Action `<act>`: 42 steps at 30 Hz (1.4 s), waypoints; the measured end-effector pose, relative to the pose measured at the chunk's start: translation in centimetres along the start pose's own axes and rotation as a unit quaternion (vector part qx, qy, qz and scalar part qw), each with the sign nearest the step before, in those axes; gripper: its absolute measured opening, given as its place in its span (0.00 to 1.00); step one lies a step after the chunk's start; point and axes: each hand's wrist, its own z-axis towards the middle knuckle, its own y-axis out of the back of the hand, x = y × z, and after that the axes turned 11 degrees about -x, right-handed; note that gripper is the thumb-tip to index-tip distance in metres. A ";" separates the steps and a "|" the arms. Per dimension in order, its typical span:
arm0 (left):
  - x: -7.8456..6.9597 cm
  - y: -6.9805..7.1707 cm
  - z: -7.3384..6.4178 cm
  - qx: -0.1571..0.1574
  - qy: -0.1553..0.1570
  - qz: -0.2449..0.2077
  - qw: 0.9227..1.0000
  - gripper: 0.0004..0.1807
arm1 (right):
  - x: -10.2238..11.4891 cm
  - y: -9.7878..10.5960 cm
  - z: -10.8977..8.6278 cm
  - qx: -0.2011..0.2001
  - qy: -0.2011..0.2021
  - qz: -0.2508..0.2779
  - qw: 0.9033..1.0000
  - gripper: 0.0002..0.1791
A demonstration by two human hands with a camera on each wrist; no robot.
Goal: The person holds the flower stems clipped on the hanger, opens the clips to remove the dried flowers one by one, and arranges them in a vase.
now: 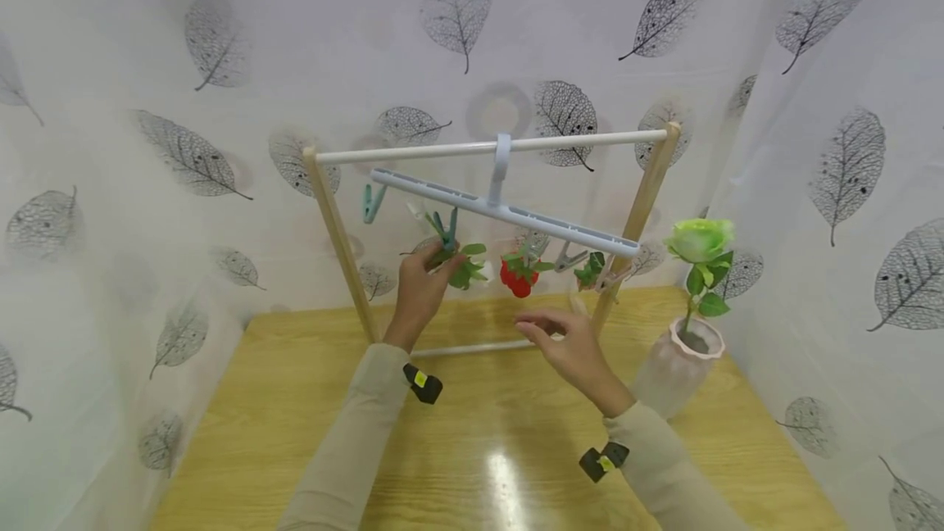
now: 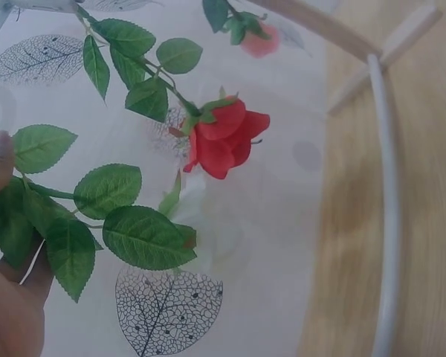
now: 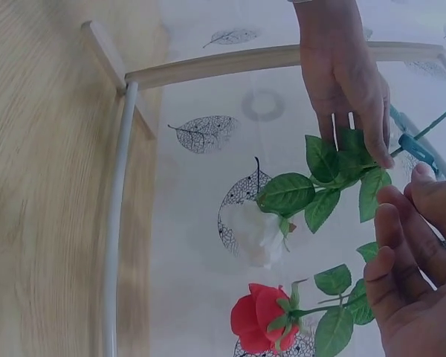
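A pale blue clip hanger (image 1: 553, 225) hangs tilted, its right end lower. Near its left part my left hand (image 1: 424, 285) grips the leafy stem of a white rose (image 3: 256, 232), just below a teal clothespin (image 1: 450, 228). The bloom points downward. Beside it a red rose (image 1: 519, 279) hangs head down, and a pink rose (image 2: 262, 41) hangs farther right. My right hand (image 1: 571, 347) is below the red rose, fingers loosely curled and apart from the flowers, holding nothing.
The rack has a white top rod (image 1: 413, 152) and wooden posts (image 1: 341, 244). Another teal clothespin (image 1: 373, 203) hangs at the hanger's left end. On the wooden table (image 1: 472, 424), right, stands a pale vase (image 1: 674, 371) with a green rose (image 1: 701, 240). Leaf-print curtain surrounds everything.
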 end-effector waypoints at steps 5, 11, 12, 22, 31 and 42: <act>-0.1 0.0 -0.1 -0.010 -0.010 -0.017 1.000 0.14 | 0.4 -0.5 0.4 0.008 -0.016 0.001 1.000 0.08; -0.4 0.0 -0.4 -0.016 0.000 -0.022 1.000 0.14 | 0.7 -1.4 1.1 0.010 -0.039 0.019 0.999 0.08; -0.4 0.0 -0.4 -0.017 0.002 -0.019 1.000 0.13 | 0.7 -1.7 1.3 0.008 -0.041 0.021 0.999 0.08; -0.6 0.3 -0.8 -0.032 -0.014 -0.008 0.999 0.14 | 1.5 -3.9 3.3 -0.025 -0.024 0.050 0.998 0.11; -0.8 0.4 -1.2 -0.028 -0.048 0.017 0.998 0.12 | 2.1 -5.3 6.0 -0.035 -0.040 0.081 0.995 0.11; -1.1 0.5 -1.6 -0.026 -0.059 0.047 0.997 0.12 | 5.4 -6.0 9.5 -0.015 -0.093 0.097 0.991 0.14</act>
